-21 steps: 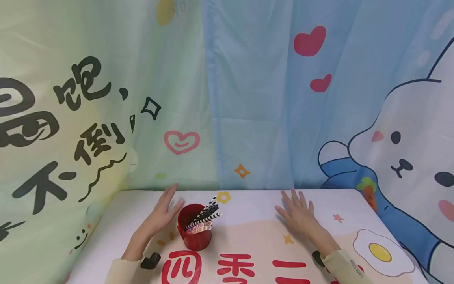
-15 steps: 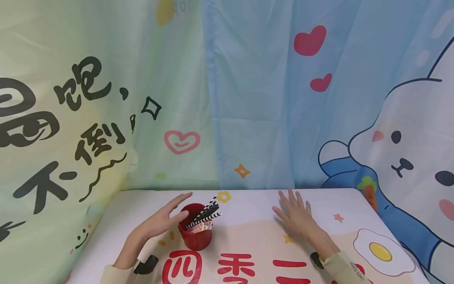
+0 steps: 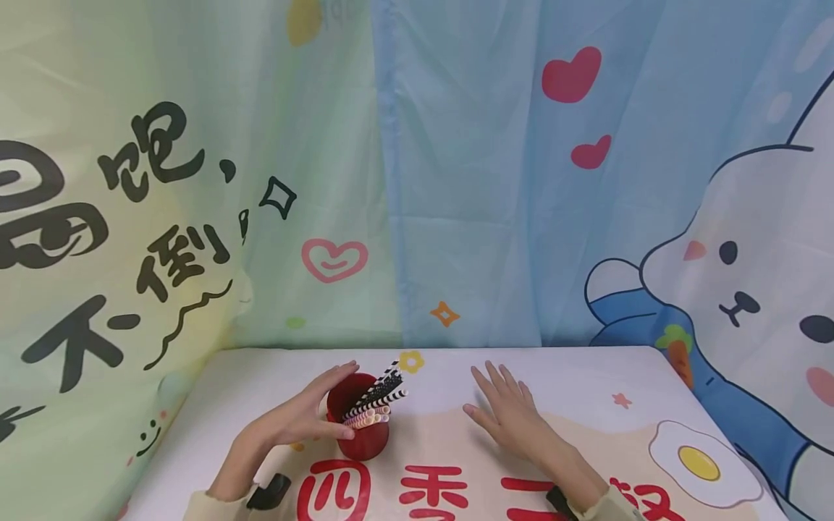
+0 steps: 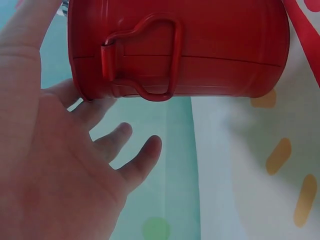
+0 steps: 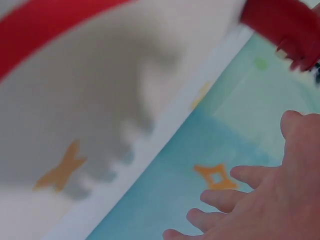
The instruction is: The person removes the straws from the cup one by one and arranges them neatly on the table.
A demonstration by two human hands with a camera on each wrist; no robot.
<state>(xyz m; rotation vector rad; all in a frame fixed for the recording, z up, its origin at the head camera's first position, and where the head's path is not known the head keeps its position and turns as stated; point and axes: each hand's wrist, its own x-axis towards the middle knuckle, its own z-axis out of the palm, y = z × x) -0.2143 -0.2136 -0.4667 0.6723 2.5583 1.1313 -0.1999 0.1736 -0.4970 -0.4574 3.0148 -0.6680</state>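
A red cup (image 3: 371, 443) stands upright on the table at left of centre in the head view. Several straws lean out of it, some black-and-white striped straws (image 3: 381, 388) and some pale pink ones (image 3: 368, 417). My left hand (image 3: 293, 420) is at the cup's left side, thumb in front and fingers by the rim. In the left wrist view its fingers (image 4: 142, 162) are spread and loose below the cup's wire handle (image 4: 175, 60); whether it touches the cup I cannot tell. My right hand (image 3: 515, 420) hovers over the table, fingers spread, holding nothing, apart from the cup.
The table (image 3: 449, 380) bears a printed cloth with red characters, a flower and a fried egg (image 3: 704, 463). Behind its far edge hangs a printed curtain (image 3: 462, 181). Dark bands (image 3: 270, 492) sit at both wrists.
My left hand has moved right and toward me, from beside the cup to around its rim. My right hand has shifted left toward the cup. The cup has stayed in place.
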